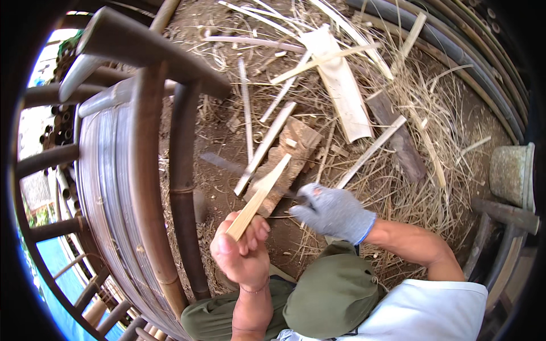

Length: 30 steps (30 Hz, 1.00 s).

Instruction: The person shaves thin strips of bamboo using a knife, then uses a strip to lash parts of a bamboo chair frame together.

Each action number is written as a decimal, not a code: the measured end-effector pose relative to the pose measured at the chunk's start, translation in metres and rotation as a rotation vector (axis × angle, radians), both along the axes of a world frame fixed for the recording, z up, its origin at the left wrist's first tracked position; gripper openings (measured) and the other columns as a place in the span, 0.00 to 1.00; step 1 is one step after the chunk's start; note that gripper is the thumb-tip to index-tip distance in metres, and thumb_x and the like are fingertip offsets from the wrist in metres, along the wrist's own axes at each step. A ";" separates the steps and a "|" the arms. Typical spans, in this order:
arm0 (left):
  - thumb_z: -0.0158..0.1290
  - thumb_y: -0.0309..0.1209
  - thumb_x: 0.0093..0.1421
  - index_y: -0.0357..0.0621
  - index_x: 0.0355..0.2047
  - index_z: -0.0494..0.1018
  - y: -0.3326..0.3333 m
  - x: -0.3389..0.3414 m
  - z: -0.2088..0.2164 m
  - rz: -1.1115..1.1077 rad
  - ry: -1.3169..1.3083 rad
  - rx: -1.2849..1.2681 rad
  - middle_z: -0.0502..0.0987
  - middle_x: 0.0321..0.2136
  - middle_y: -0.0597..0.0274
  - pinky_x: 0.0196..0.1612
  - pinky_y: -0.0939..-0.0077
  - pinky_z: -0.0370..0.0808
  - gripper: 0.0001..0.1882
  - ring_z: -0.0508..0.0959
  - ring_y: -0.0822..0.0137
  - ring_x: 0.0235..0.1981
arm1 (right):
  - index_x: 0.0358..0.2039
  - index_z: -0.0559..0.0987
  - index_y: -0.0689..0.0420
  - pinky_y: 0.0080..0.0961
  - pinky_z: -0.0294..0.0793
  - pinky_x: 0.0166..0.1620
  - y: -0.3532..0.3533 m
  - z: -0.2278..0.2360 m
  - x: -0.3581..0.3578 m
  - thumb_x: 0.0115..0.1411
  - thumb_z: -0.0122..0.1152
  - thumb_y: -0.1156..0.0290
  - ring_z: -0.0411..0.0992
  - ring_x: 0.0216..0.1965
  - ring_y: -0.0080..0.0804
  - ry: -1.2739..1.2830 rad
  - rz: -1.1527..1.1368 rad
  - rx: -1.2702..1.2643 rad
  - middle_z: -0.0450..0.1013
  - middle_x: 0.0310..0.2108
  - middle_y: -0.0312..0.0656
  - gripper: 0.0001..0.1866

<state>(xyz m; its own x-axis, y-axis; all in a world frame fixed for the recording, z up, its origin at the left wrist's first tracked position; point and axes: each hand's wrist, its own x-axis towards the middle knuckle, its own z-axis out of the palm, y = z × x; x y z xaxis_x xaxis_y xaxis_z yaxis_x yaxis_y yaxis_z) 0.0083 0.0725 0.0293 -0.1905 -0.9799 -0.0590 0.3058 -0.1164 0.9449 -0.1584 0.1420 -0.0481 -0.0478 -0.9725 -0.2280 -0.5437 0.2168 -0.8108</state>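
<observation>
My bare left hand (242, 247) grips the lower end of a flat, pale bamboo strip (259, 199), which slants up and away to the right. Its far end rests over a worn wooden block (298, 139) on the ground. In a grey glove with a blue cuff, my right hand (333, 211) is closed around a long knife. Motion smears the knife's blade (222, 163), which points left and crosses the strip near the block. The glove hides the knife's handle. Left of the block lies another bamboo strip (267, 145).
A wide split bamboo piece (341, 85) and a dark log (398, 139) lie among heaps of shavings (432, 125). A bamboo bench frame (151, 170) stands close on my left. Long poles (455, 51) line the far right, with a bucket (508, 176) nearer.
</observation>
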 end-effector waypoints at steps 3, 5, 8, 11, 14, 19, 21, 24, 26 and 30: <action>0.43 0.49 0.71 0.50 0.17 0.56 0.003 -0.010 0.003 0.080 -0.029 0.021 0.61 0.17 0.64 0.33 0.68 0.70 0.27 0.67 0.66 0.21 | 0.39 0.77 0.56 0.41 0.79 0.30 -0.011 -0.031 0.001 0.68 0.55 0.50 0.80 0.30 0.48 -0.012 0.019 -0.198 0.78 0.29 0.50 0.19; 0.43 0.49 0.71 0.50 0.17 0.56 0.002 -0.008 0.002 0.071 -0.082 0.007 0.61 0.17 0.65 0.33 0.68 0.70 0.27 0.67 0.66 0.21 | 0.40 0.78 0.58 0.45 0.79 0.29 -0.026 -0.074 -0.008 0.69 0.52 0.49 0.79 0.29 0.50 0.157 0.025 0.252 0.78 0.28 0.53 0.22; 0.42 0.50 0.72 0.51 0.17 0.56 0.001 -0.007 0.002 0.062 -0.073 -0.010 0.60 0.17 0.66 0.34 0.68 0.69 0.27 0.66 0.67 0.21 | 0.38 0.79 0.64 0.49 0.79 0.32 -0.015 -0.102 -0.012 0.67 0.52 0.47 0.78 0.28 0.57 -0.086 -0.083 0.276 0.76 0.25 0.59 0.27; 0.41 0.50 0.73 0.53 0.17 0.56 0.003 -0.001 0.003 0.038 -0.086 -0.029 0.59 0.16 0.68 0.35 0.68 0.69 0.28 0.65 0.68 0.21 | 0.36 0.79 0.62 0.49 0.78 0.31 -0.008 -0.066 0.003 0.66 0.54 0.47 0.78 0.28 0.57 -0.053 -0.054 0.028 0.76 0.25 0.57 0.25; 0.41 0.50 0.73 0.53 0.17 0.55 0.001 -0.007 0.004 0.095 -0.085 -0.003 0.59 0.16 0.68 0.35 0.67 0.69 0.28 0.65 0.67 0.21 | 0.34 0.77 0.58 0.49 0.78 0.32 -0.011 -0.056 -0.005 0.66 0.54 0.52 0.78 0.28 0.53 -0.071 0.041 -0.107 0.77 0.26 0.53 0.20; 0.37 0.53 0.73 0.52 0.17 0.55 0.003 -0.006 0.002 0.069 -0.106 -0.005 0.61 0.16 0.65 0.34 0.67 0.70 0.29 0.67 0.67 0.22 | 0.36 0.78 0.66 0.52 0.79 0.37 -0.015 -0.085 -0.016 0.68 0.49 0.49 0.78 0.31 0.61 0.024 -0.021 0.213 0.76 0.29 0.64 0.27; 0.38 0.52 0.73 0.52 0.17 0.55 0.001 -0.007 0.002 0.075 -0.119 -0.038 0.61 0.17 0.65 0.34 0.66 0.70 0.28 0.67 0.67 0.22 | 0.37 0.79 0.65 0.52 0.79 0.37 -0.012 -0.070 -0.016 0.68 0.49 0.49 0.78 0.31 0.60 -0.079 0.022 0.094 0.76 0.29 0.64 0.27; 0.39 0.49 0.74 0.51 0.17 0.57 0.001 -0.003 0.004 0.102 -0.075 0.011 0.60 0.16 0.66 0.36 0.65 0.70 0.28 0.66 0.66 0.22 | 0.38 0.78 0.60 0.52 0.78 0.37 -0.015 -0.064 -0.001 0.69 0.48 0.49 0.79 0.30 0.57 -0.079 0.089 0.066 0.77 0.28 0.62 0.24; 0.39 0.48 0.74 0.51 0.17 0.57 0.002 -0.011 0.005 0.078 -0.058 0.039 0.60 0.16 0.66 0.37 0.65 0.70 0.28 0.66 0.66 0.22 | 0.33 0.77 0.61 0.45 0.78 0.30 0.001 -0.135 -0.027 0.68 0.49 0.50 0.78 0.26 0.54 0.232 -0.113 0.197 0.76 0.22 0.58 0.24; 0.45 0.46 0.70 0.45 0.17 0.58 0.007 0.006 0.012 0.036 -0.150 0.094 0.65 0.17 0.57 0.31 0.66 0.71 0.27 0.68 0.62 0.21 | 0.24 0.77 0.62 0.38 0.77 0.29 -0.022 -0.107 -0.048 0.67 0.51 0.44 0.77 0.20 0.41 -0.382 -0.106 0.621 0.77 0.21 0.52 0.31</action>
<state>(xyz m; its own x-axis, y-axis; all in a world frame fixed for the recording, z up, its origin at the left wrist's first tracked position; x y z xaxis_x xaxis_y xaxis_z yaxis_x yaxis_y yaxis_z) 0.0142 0.0790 0.0410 -0.1374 -0.9748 -0.1756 0.1681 -0.1977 0.9658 -0.2060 0.1195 -0.1553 0.0587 -0.6529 -0.7551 -0.1984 0.7337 -0.6499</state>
